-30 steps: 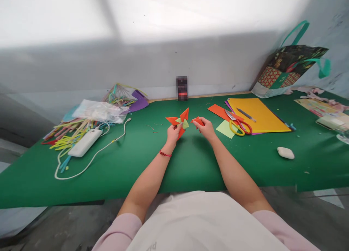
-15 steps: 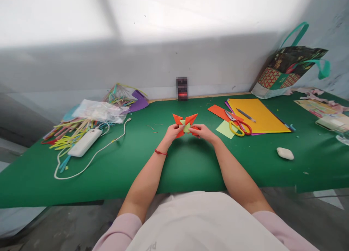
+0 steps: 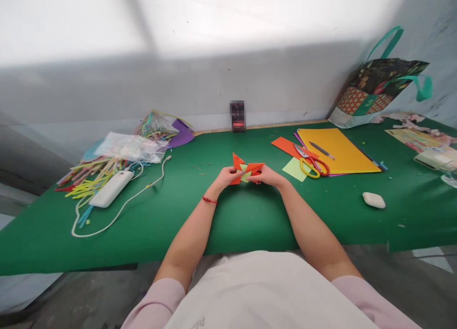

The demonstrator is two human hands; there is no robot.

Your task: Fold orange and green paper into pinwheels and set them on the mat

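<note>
Between my two hands, just above the green table (image 3: 171, 224), is a folded paper piece (image 3: 255, 167) with pointed orange flaps around a light green middle. My left hand (image 3: 227, 177) pinches its left side, and a red cord bracelet sits on that wrist. The right side is gripped by my right hand (image 3: 267, 175), fingers closed on the paper. Parts of the lower flaps are hidden behind my fingers. Nearest to my right hand lie a light green paper square (image 3: 294, 169) and scissors (image 3: 310, 166) with yellow and red handles, resting partly on an orange paper strip (image 3: 283, 145).
A yellow paper stack (image 3: 342, 150) bears a pen (image 3: 321, 150). At left lie a white power bank (image 3: 111, 188) with its cable, paper strips (image 3: 89, 176) and a plastic bag (image 3: 130, 147). A white case (image 3: 373, 200), a tote bag (image 3: 374, 93) and a pixelated dark device (image 3: 237, 115) are also present.
The folded paper has turned clockwise in my hands, its upper right flap now pointing more sideways. Both hands have dropped slightly and still hold it.
</note>
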